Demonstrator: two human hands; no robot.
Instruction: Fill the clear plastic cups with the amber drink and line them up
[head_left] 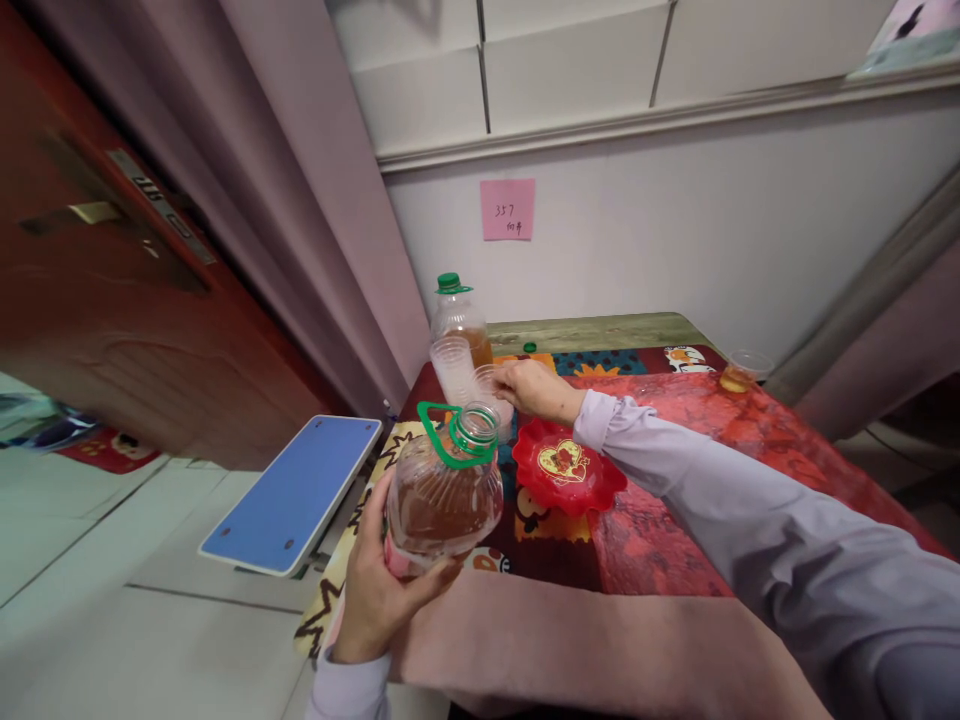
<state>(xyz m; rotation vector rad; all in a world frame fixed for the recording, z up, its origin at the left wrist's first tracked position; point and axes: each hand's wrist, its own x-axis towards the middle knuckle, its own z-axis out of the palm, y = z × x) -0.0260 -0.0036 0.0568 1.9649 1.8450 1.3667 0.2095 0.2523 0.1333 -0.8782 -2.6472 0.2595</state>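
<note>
My left hand [386, 590] is wrapped round a big clear plastic bottle [446, 505], low on its side. The bottle has a green carrying handle, an uncapped mouth and brownish liquid inside, and it tilts slightly. Behind its neck, my right hand [536, 388] pinches the rim of a clear plastic cup [491, 384]; the bottle hides the cup's lower part. A stack of clear cups [452, 368] stands just left of it. Farther back, a second bottle [463, 325] with a green cap holds amber liquid.
A red scalloped dish [566, 465] sits under my right forearm. A cup of yellowish liquid [742, 370] stands at the table's far right. A small green cap [530, 347] lies at the back. A blue-topped stool [292, 490] is left of the table.
</note>
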